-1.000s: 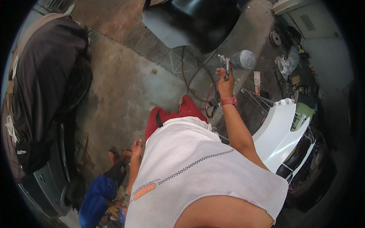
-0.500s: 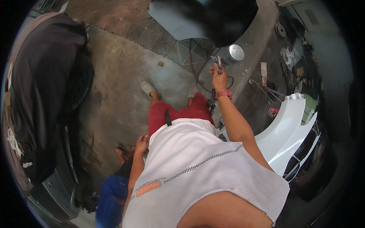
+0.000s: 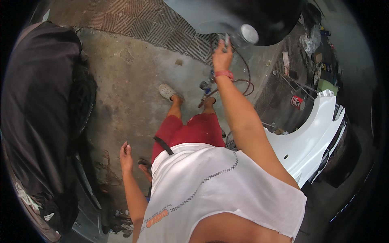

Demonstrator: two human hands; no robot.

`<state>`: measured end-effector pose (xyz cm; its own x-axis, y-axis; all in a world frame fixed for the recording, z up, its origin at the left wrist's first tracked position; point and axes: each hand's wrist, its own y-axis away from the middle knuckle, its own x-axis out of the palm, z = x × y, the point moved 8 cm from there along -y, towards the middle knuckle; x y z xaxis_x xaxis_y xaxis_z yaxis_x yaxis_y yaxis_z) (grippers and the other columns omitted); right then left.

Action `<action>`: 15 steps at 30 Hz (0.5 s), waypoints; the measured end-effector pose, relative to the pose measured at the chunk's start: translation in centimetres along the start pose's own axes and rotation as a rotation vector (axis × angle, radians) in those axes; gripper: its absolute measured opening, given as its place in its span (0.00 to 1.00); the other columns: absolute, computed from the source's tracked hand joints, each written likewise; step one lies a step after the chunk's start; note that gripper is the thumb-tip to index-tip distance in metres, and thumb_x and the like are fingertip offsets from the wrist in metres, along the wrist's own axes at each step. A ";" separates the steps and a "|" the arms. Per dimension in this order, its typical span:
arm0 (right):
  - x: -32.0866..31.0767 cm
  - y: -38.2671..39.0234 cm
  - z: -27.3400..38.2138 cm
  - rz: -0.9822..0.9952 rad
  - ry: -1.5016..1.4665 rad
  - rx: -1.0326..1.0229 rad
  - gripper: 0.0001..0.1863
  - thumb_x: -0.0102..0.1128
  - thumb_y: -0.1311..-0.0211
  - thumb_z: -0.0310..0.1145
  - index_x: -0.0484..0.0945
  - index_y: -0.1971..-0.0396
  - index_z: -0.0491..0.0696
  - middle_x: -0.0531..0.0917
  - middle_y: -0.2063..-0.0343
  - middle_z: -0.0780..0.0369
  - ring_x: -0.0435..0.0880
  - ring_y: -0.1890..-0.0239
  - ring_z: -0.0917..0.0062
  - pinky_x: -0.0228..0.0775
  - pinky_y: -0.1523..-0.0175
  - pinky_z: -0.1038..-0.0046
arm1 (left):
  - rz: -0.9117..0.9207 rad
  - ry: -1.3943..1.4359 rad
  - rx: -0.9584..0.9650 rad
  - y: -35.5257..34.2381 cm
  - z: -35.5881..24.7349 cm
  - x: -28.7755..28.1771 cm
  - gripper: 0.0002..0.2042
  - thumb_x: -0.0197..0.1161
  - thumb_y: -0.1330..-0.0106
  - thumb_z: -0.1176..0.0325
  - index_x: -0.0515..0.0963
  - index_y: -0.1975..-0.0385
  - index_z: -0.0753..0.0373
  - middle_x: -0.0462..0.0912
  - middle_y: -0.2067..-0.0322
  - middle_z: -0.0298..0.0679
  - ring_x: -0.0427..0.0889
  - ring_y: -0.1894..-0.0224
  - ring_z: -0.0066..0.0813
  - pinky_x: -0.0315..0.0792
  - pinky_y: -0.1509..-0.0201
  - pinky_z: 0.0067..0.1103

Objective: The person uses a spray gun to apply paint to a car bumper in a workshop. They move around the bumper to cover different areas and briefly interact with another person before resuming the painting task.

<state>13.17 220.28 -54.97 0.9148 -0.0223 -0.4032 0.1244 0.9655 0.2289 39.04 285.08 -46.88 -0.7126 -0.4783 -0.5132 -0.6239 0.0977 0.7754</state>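
In my right hand [image 3: 222,56], held out ahead at arm's length, is a paint spray gun [image 3: 225,39]. Its round silver cup [image 3: 248,34] sits just right of my fingers and in front of a curved car panel [image 3: 214,20]. That panel is pale grey at its left and glossy black at its right. My fingers are wrapped round the gun, somewhat smeared by motion. A brown air hose [image 3: 245,65] with a blue fitting [image 3: 206,87] hangs below my wrist. Low on the left hangs my left hand [image 3: 126,157], holding nothing, its fingers loosely apart.
A car under a black cover [image 3: 40,101] stands along the left, its tyre [image 3: 84,99] showing. At right is a white fender [image 3: 312,141] on a metal stand [image 3: 293,83], beside a red can [image 3: 297,102]. Ridged floor tiles [image 3: 162,30] lie ahead. Someone's foot [image 3: 144,167] shows behind my left side.
My right hand has moved forward and slightly left with the spray gun. The left hand has swung out from my hip. More black shows on the panel, and the view has shifted.
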 end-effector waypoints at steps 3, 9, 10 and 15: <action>7.5 2.3 4.0 0.060 -0.077 -0.078 0.33 0.59 0.22 0.51 0.70 0.26 0.48 0.81 0.67 0.57 0.80 0.67 0.72 0.73 0.61 0.70 | 0.024 -0.110 0.021 -0.7 0.4 -1.8 0.26 0.58 0.19 0.54 0.72 0.30 0.64 0.78 0.35 0.48 0.76 0.32 0.38 0.68 0.28 0.31; 13.6 4.3 8.0 0.267 -0.434 -0.016 0.35 0.64 0.25 0.51 0.72 0.28 0.45 0.83 0.74 0.60 0.82 0.78 0.81 0.77 0.67 0.77 | 0.126 -0.300 -0.075 -0.4 4.6 -2.7 0.26 0.59 0.20 0.54 0.72 0.30 0.64 0.78 0.34 0.50 0.78 0.32 0.42 0.69 0.28 0.34; 13.4 3.8 7.1 0.231 -0.358 0.036 0.34 0.63 0.24 0.51 0.72 0.29 0.45 0.81 0.76 0.63 0.80 0.78 0.82 0.75 0.70 0.78 | 0.133 -0.315 -0.091 -0.6 5.1 -2.8 0.26 0.59 0.20 0.54 0.73 0.30 0.64 0.78 0.34 0.50 0.78 0.32 0.43 0.69 0.28 0.34; 6.4 1.3 3.0 -0.004 -0.089 -0.137 0.28 0.62 0.23 0.51 0.76 0.35 0.46 0.76 0.79 0.68 0.75 0.80 0.84 0.69 0.76 0.78 | 0.147 -0.303 -0.152 -1.1 5.5 -3.4 0.26 0.57 0.20 0.53 0.73 0.30 0.62 0.78 0.33 0.50 0.77 0.31 0.45 0.69 0.28 0.35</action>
<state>20.37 220.59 -54.58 0.9457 -0.0432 -0.3222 0.0802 0.9915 0.1025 40.41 291.36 -48.05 -0.8679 -0.1865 -0.4604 -0.4694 0.0043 0.8830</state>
